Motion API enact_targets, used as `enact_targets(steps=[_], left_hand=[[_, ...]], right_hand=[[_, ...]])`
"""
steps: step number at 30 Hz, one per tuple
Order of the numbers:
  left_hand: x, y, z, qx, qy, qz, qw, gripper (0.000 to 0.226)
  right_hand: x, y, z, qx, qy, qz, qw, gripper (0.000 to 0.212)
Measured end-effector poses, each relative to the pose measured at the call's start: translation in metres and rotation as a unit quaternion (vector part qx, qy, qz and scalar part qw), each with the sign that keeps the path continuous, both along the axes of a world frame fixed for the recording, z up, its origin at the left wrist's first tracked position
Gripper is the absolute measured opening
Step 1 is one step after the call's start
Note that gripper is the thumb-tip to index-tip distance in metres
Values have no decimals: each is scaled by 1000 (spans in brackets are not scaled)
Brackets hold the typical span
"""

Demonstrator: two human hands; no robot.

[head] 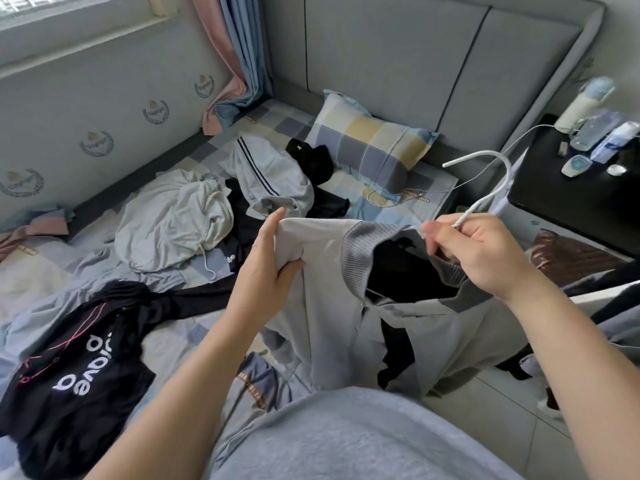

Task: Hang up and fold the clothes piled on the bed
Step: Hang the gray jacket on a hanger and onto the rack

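The grey jacket (332,289) is gripped at the shoulder by the left hand (266,261); the white hanger (467,213) is pinched by the right hand (485,254), hook above it.

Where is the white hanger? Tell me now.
Head view, right of centre: the right hand pinches the white hanger by its neck, above the grey jacket, its hook curving up beside the black nightstand.

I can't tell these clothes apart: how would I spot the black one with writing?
Start at the bed with its checked sheet and look to the near left end, far from the pillow. A crumpled black garment lies there, left of the person's left arm. Alone among the dark clothes, it bears large white lettering and thin pink lines.
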State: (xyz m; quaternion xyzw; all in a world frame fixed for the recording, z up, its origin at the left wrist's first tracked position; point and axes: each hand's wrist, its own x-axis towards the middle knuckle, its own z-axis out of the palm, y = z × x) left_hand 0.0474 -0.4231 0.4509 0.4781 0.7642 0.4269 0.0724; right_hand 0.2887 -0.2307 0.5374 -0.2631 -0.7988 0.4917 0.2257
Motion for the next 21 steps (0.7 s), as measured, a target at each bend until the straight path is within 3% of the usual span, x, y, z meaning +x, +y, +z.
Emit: enact_targets(steps=[3, 7, 9, 12, 15, 21], left_hand=[[-5, -5, 12, 7, 33, 0, 999, 76], [-25, -11, 33, 65, 85, -24, 994, 25], [-27, -10, 40, 88, 85, -27, 992, 17], [-26, -6, 47, 89, 51, 9, 995, 13], [-27, -3, 50, 17, 12, 40, 999, 21], [-18, -11, 58, -82, -77, -78, 991, 34]], right_hand=[[0, 8, 1, 24, -25, -21, 999, 44], [3, 12, -3, 34, -76, -22, 996, 43], [6, 11, -6, 22, -95, -1, 995, 42], [6, 4, -8, 9, -114, 46, 992, 42], [7, -1, -7, -36, -71, 72, 994, 41], [3, -14, -5, 18, -17, 55, 998, 38]])
